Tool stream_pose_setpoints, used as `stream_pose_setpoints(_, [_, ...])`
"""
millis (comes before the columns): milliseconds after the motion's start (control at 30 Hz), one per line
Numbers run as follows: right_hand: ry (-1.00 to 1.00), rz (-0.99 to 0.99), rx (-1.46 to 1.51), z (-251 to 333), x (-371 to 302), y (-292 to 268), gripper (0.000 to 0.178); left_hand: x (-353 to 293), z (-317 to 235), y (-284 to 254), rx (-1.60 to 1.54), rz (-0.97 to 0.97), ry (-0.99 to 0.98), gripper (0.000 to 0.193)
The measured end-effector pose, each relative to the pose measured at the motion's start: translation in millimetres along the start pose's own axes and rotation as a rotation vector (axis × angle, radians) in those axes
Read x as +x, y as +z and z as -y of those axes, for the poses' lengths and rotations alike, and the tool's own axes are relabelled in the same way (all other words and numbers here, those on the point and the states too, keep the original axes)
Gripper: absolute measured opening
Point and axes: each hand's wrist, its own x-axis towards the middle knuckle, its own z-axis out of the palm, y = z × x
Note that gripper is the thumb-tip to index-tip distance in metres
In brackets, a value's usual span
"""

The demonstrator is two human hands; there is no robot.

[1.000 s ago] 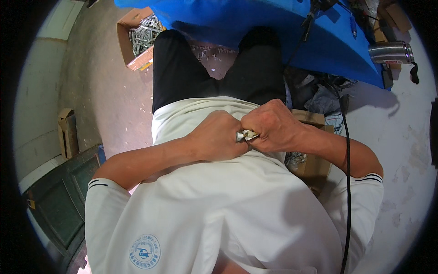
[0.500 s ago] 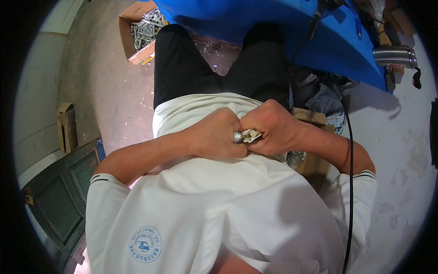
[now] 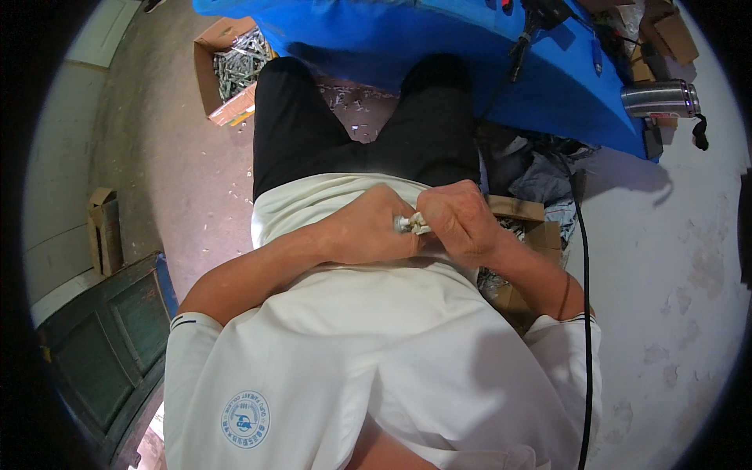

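Note:
Close to my stomach, my left hand (image 3: 368, 227) is closed round a small metal part (image 3: 402, 224) whose silvery end shows beside the thumb. My right hand (image 3: 460, 219) meets it, its thumb and fingers pinching a small cream-white piece (image 3: 420, 224) against that end. Fingers cover most of both pieces, so their exact kind and whether they are joined cannot be made out.
An open cardboard box (image 3: 215, 66) of metal parts stands on the floor at the far left. A blue-covered table (image 3: 439, 39) lies ahead, with a steel flask (image 3: 662, 99) at its right. Another carton (image 3: 540, 235) sits by my right forearm. A black cable (image 3: 587, 329) hangs at the right.
My right hand has loosened from a full fist to a pinch and drawn up slightly, showing more of the cream-white piece. The left hand keeps its hold. The whole view has shifted a little.

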Motion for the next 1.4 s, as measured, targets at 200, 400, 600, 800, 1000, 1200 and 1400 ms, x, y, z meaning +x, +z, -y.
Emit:
stream_pose_setpoints(200, [-0.025,-0.273,-0.146,-20,7,26,0.035,1,17,4,-0.226,-0.160,-0.004,0.020])
stream_pose_setpoints(400, [0.037,-0.548,-0.200,-20,20,53,0.039,1,11,1,-0.464,-0.304,-0.139,0.024])
stream_pose_setpoints(600, [0.129,-0.615,0.067,-25,24,58,0.046,7,18,-2,-0.556,-0.286,-0.064,0.021])
stream_pose_setpoints(800, [0.421,-0.725,0.576,-29,7,36,0.049,16,5,0,-0.650,-0.239,0.025,0.030])
stream_pose_setpoints(1000, [0.621,-1.087,-0.006,-76,-94,3,0.043,13,18,-1,-0.445,-0.293,0.080,0.030])
stream_pose_setpoints(1200, [1.004,-0.884,-1.104,-163,-272,1,0.039,18,19,4,-0.389,-0.362,0.081,0.024])
stream_pose_setpoints(1400, [0.900,-0.896,-0.147,-98,-149,15,0.025,19,18,5,-0.342,-0.387,0.089,0.023])
